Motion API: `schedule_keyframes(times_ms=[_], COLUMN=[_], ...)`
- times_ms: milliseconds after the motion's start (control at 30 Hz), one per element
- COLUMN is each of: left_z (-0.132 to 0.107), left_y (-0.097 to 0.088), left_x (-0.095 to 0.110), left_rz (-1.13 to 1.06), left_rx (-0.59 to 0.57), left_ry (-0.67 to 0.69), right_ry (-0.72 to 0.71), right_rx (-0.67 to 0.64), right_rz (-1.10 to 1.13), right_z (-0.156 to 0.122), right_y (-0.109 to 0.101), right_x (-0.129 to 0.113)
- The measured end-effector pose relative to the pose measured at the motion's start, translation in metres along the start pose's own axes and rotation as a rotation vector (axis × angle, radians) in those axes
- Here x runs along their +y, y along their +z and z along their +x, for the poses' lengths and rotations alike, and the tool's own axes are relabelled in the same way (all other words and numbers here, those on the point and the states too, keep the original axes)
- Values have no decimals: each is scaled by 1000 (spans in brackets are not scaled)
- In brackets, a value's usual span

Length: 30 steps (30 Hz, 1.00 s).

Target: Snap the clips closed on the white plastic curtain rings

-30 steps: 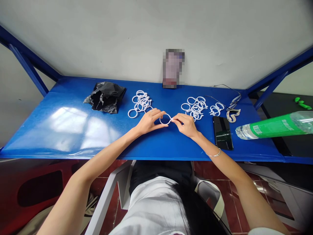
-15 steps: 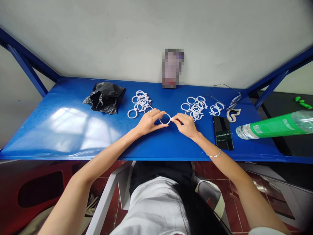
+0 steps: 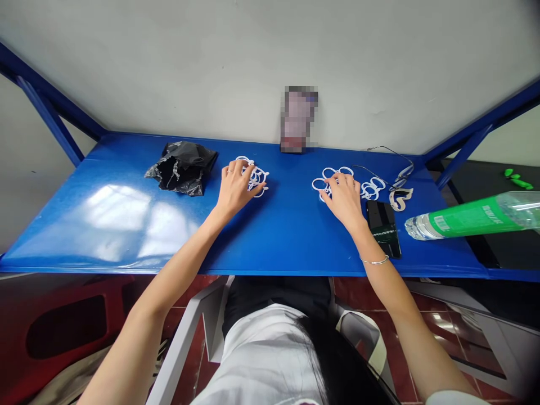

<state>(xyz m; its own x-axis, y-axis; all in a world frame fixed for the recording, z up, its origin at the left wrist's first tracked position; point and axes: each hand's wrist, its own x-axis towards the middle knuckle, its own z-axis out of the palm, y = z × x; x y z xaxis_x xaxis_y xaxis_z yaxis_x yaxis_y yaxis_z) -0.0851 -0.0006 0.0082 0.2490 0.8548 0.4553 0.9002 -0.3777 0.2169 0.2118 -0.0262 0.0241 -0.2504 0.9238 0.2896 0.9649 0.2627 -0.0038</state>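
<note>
My left hand [image 3: 235, 190] lies with fingers spread on top of the left pile of white plastic rings [image 3: 256, 178] on the blue table [image 3: 126, 225]. Its thumb points right beside the rings. My right hand [image 3: 343, 198] rests flat, fingers stretched forward, on the right pile of white rings [image 3: 327, 174]. I see no ring pinched in either hand. A smaller cluster of rings [image 3: 373, 188] lies just right of my right hand.
A crumpled black plastic bag [image 3: 181, 166] sits left of the left pile. A black phone [image 3: 383, 228], a heart-shaped piece [image 3: 400, 198] and eyeglasses [image 3: 399, 169] lie at the right. A green-labelled bottle [image 3: 472, 216] lies on its side at the right edge.
Both hands held one white ring between them at the table's middle. They have since parted: the left moved up-left onto the left pile, the right up-right onto the right pile.
</note>
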Motion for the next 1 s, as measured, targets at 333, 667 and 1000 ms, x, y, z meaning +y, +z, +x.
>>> schedule_keyframes(times_ms=[333,667,1000], left_z=[-4,-1,-20], left_y=[16,-1,4], left_x=[-19,2,43], left_rz=[-95,-118,-357], left_rx=[24,-109,-226], left_ry=[-25,156,468], right_ry=[-40,-454,-542], right_rx=[-32,151,155], right_rz=[1,299,458], right_z=[1,-3,-22], right_y=[0,-9,10], right_x=[0,-27,-64])
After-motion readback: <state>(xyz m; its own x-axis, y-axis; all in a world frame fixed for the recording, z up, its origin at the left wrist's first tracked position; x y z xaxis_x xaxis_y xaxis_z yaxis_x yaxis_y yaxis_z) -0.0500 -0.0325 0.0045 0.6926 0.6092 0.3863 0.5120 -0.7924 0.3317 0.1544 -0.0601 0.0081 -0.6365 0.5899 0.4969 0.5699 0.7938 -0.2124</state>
